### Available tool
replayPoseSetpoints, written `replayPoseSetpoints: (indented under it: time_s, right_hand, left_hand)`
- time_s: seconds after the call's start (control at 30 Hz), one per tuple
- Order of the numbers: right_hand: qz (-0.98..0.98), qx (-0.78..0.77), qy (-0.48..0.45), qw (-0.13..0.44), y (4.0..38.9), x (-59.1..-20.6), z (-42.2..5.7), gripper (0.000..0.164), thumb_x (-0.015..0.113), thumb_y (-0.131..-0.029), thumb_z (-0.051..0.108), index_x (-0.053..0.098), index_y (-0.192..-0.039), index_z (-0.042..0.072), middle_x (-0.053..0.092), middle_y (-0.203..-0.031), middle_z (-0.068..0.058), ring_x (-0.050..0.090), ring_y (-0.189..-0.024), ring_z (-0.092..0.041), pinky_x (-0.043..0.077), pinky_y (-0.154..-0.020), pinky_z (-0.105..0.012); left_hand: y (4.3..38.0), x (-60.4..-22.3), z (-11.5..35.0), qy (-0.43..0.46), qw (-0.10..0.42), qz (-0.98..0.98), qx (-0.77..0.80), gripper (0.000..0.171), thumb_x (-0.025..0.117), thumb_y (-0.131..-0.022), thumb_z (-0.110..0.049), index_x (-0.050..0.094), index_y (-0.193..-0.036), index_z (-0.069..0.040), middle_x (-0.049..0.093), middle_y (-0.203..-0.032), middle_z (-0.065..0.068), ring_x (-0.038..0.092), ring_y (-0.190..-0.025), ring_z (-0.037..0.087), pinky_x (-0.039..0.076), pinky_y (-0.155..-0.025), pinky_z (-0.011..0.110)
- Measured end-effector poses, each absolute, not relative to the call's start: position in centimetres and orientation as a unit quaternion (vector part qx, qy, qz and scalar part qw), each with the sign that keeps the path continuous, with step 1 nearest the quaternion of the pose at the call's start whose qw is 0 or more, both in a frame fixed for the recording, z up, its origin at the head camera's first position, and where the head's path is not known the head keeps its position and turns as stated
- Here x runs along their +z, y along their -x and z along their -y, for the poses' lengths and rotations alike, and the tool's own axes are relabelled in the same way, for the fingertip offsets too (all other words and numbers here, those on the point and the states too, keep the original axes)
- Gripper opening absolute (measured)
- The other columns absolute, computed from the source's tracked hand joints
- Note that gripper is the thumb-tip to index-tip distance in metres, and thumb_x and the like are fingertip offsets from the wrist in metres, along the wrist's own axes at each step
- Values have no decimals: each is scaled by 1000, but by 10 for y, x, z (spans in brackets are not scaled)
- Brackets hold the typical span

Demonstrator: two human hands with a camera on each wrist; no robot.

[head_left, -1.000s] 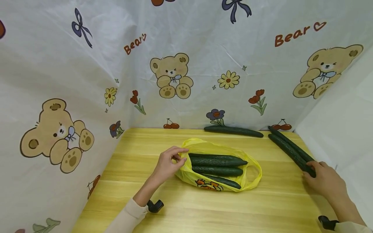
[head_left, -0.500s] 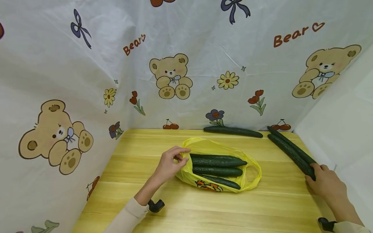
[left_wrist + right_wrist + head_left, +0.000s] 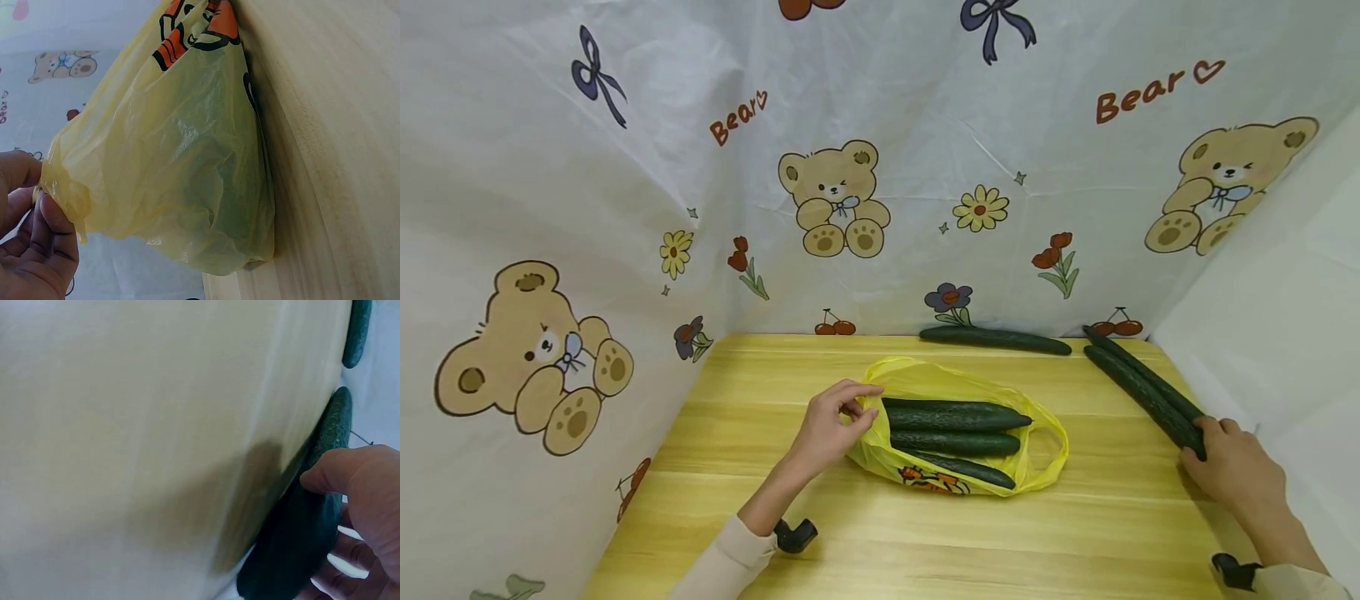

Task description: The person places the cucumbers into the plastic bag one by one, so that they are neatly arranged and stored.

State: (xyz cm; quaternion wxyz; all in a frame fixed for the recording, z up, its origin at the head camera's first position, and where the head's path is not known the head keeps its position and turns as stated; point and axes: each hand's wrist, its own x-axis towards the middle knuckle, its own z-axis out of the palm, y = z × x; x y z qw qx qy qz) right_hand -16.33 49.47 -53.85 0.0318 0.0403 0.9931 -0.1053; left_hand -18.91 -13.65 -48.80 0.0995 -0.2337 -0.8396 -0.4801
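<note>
While the left grip (image 3: 829, 427) pinches a crinkled plastic bag (image 3: 162, 144), the right grip (image 3: 1238, 467) holds a long, bumpy cucumber (image 3: 290, 534)

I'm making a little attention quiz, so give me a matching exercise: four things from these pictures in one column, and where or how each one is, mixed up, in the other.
Column one:
1. Left hand
2. Right hand
3. Yellow bag
4. Lone cucumber

Column two:
A. Open, with cucumbers inside
B. Along the far edge of the table
C. Pinching thin plastic
D. Gripping a cucumber

Pairs: 1-C, 2-D, 3-A, 4-B.
</note>
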Motion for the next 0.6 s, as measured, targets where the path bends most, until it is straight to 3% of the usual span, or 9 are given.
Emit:
replayPoseSetpoints:
  time_s: [0.2, 0.43, 0.6]
  right_hand:
    - [-989, -129, -54, 49, 164, -519, -490, 76, 56, -108, 42, 35, -151, -17, 31, -139, -52, 59, -94, -66, 50, -54, -55]
    - [-989, -124, -76, -27, 165, -502, -480, 64, 53, -109, 38, 45, -147, -13, 37, -136, -46, 62, -77, -56, 47, -49, -56]
    - [-987, -127, -88, -52, 167, -503, -479, 62, 54, -107, 38, 48, -145, -12, 37, -136, -45, 60, -80, -62, 46, -51, -61]
  left_hand:
    - [190, -489, 136, 233, 94, 840, -482, 31, 77, -101, -12, 78, -131, -14, 75, -115, -2, 67, -82, 6, 60, -73, 24]
    - [190, -488, 137, 229, 98, 840, -482, 31, 77, -100, -11, 78, -131, -14, 75, -114, -2, 67, -82, 7, 59, -73, 24]
    - [189, -489, 136, 230, 97, 838, -485, 32, 77, -100, -11, 78, -132, -14, 75, -114, -1, 67, -82, 7, 61, -76, 24]
